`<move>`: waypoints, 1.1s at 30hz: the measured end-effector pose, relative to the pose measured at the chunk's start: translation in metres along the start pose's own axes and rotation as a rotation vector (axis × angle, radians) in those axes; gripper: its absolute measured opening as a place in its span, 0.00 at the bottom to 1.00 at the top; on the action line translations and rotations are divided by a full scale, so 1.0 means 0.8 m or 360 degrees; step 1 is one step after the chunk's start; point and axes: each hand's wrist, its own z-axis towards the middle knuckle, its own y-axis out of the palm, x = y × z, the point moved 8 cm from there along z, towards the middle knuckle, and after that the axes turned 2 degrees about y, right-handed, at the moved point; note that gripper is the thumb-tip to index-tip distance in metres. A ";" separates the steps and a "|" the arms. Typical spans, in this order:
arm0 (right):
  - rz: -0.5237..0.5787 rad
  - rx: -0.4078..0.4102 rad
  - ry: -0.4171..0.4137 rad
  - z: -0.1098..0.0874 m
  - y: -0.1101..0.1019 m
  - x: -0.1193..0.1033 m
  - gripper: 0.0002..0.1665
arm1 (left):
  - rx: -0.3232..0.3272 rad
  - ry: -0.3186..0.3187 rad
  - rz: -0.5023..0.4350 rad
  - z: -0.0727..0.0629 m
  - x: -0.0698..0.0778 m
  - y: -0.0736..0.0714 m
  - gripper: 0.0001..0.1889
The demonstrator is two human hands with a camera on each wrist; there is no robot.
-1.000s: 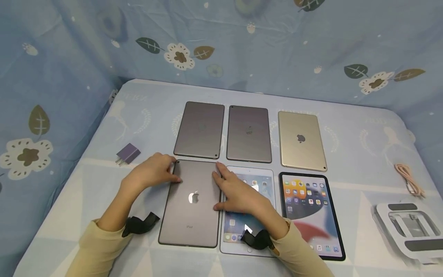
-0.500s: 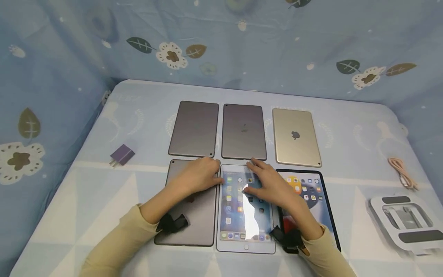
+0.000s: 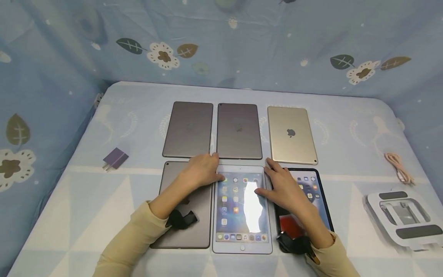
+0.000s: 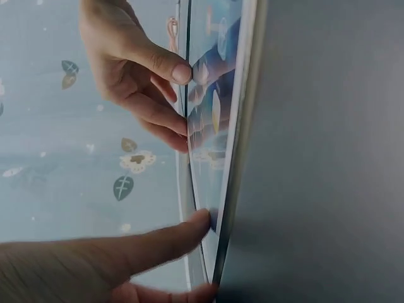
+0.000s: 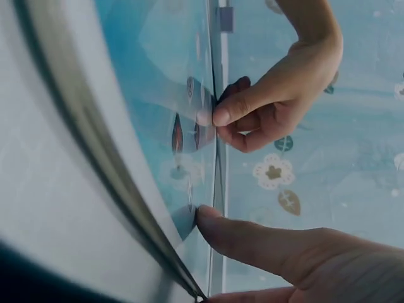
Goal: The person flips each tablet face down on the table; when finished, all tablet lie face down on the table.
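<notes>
A white-framed tablet [image 3: 242, 248] lies screen up with lit app icons, in the middle of the front row. My left hand [image 3: 202, 171] pinches its upper left edge, thumb on the screen and fingers at the side. Across from it, my right hand [image 3: 288, 192] holds the right edge the same way, its thumb [image 5: 221, 230] on the glass in the right wrist view. A grey tablet [image 3: 200, 236], back up, lies partly hidden under the left forearm. The right forearm covers part of a black-framed tablet [image 3: 320, 207] with a lit screen.
Behind stand in a row two dark grey tablets [image 3: 188, 129] and a gold tablet [image 3: 292, 134], backs up. A purple charger plug [image 3: 115, 158] lies left. To the right are a coiled pink cable [image 3: 398, 167] and a white folding stand [image 3: 405, 219].
Both hands have left the grey tablet's edges and moved right to the white tablet. The right hand has since shifted from above the screen to its right edge. The head view has turned slightly.
</notes>
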 end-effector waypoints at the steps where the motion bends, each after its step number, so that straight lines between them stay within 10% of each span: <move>1: 0.0024 -0.0010 0.0010 0.000 0.001 0.000 0.44 | -0.0025 0.0006 -0.0002 0.000 0.000 0.002 0.20; 12: 0.0415 -0.0114 0.0164 0.000 0.003 0.002 0.44 | -0.0143 0.0011 0.0053 -0.004 0.007 0.010 0.23; 24: 0.1303 -0.0216 0.0069 0.001 -0.006 -0.002 0.32 | -0.0337 0.0173 -0.0041 -0.003 0.008 0.018 0.20; 33: 0.1397 -0.0130 0.0085 -0.005 -0.022 -0.007 0.30 | -0.0367 0.0323 -0.0228 -0.010 0.031 0.020 0.20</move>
